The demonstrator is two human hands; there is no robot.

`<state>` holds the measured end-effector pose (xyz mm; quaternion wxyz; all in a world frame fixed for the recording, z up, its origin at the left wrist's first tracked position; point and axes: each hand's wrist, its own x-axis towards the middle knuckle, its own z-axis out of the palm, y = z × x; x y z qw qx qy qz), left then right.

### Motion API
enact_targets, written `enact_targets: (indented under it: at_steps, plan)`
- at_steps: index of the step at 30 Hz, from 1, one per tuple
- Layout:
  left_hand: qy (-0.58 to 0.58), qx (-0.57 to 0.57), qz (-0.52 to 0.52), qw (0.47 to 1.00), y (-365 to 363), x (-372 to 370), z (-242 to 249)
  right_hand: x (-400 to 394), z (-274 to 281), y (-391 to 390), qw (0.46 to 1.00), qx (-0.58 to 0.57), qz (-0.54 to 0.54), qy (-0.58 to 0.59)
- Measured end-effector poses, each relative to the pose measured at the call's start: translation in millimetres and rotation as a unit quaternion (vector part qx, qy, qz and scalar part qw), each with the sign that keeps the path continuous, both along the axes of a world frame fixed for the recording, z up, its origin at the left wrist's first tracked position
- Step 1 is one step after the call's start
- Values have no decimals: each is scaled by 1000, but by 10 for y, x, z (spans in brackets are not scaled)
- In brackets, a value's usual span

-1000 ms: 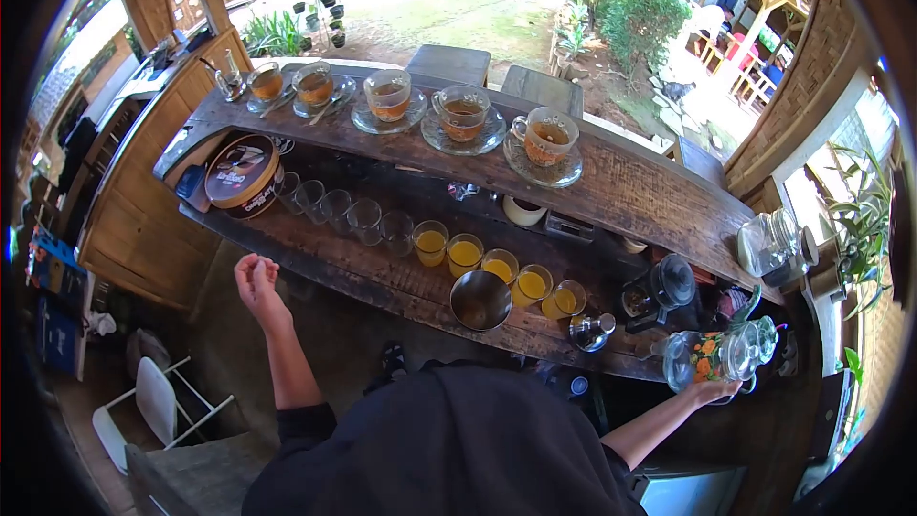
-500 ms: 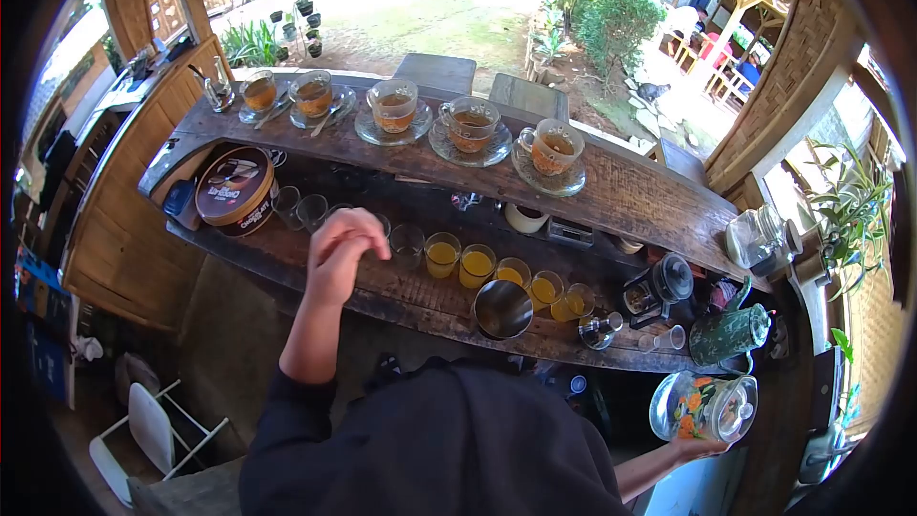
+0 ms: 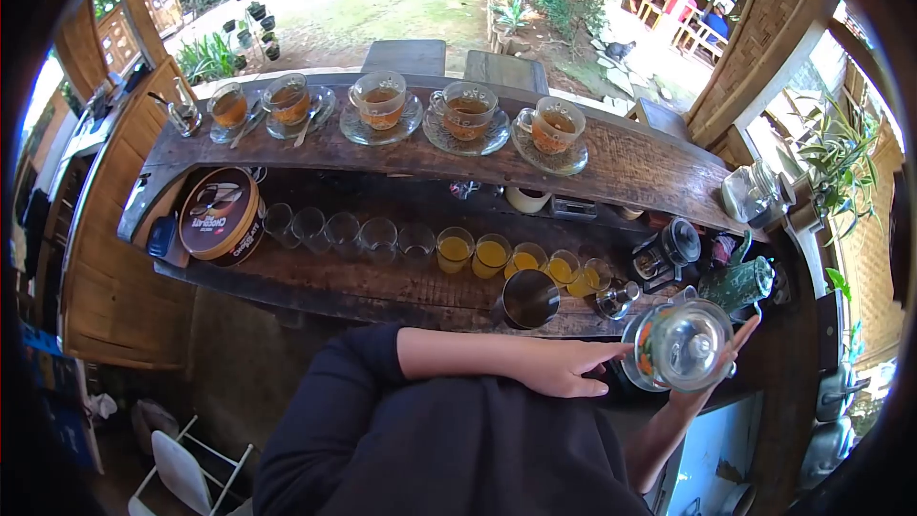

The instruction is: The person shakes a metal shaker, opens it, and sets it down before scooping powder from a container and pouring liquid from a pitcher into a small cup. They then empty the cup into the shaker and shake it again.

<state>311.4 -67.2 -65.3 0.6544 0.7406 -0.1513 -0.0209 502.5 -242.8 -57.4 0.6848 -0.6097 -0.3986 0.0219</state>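
1. While the right hand [image 3: 695, 399] cradled its near side, the lidded glass jar [image 3: 690, 349] was up in front of the person, close by the right part of the lower counter [image 3: 401, 289] — its knob faced the head, and an orange and green pattern showed on its wall.
2. That right hand was curved about the jar, fingers stretched along the jar's right side.
3. The left hand [image 3: 571, 368] reached across the body, thumb parted from the fingers; its fingertips were at the jar's left side, though I could not tell whether they touched the glass.
4. Just past the left hand stood a metal tumbler [image 3: 531, 299], and a small shiny vessel [image 3: 619, 298] sat near the jar.
5. Behind these ran five glasses of yellow drink [image 3: 491, 258] — and, farther left, a row of clear glasses [image 3: 342, 232].
6. To the right, a French press [image 3: 666, 253] stood near a green pitcher [image 3: 737, 285].
7. On the upper shelf [image 3: 650, 167], five cups of amber drink [image 3: 379, 110] rested on saucers.
8. A round chocolate box [image 3: 222, 215] filled the left end below, and stools [image 3: 403, 56] stood outside by the sunlit yard [image 3: 382, 0].
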Motion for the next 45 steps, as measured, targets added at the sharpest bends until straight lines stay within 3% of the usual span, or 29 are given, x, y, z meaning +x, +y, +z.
enact_targets:
  at_steps: [1,3,5,7,13,17,20,26,32,42,45]
  plan:
    - [-17,6,21,1000,0,-36,-40,-144,121,120,998,4,65,24]
    - [-39,8,44,998,34,-84,-72,-317,224,313,996,12,55,75]
    - [42,-30,57,997,76,-134,-92,-363,252,371,994,-4,63,88]
    - [12,-58,68,996,87,-117,-271,-329,265,405,995,-80,52,-5]
    - [-22,-161,102,981,29,-61,-613,-448,353,567,979,-180,71,-62]
    - [53,-183,95,977,-12,-13,-788,-479,311,632,969,-224,49,-95]
    - [66,-204,104,971,-23,-57,-764,-504,288,669,964,-248,31,-93]
    - [108,-227,122,960,-70,-46,-764,-467,299,710,913,-348,16,-212]
    - [107,-235,141,956,-130,51,-938,-436,325,754,894,-390,32,-219]
    - [149,-221,148,952,-60,-121,-566,-462,393,836,839,-453,27,-299]
    - [128,-237,144,952,-96,-13,-777,-498,402,862,827,-463,15,-320]
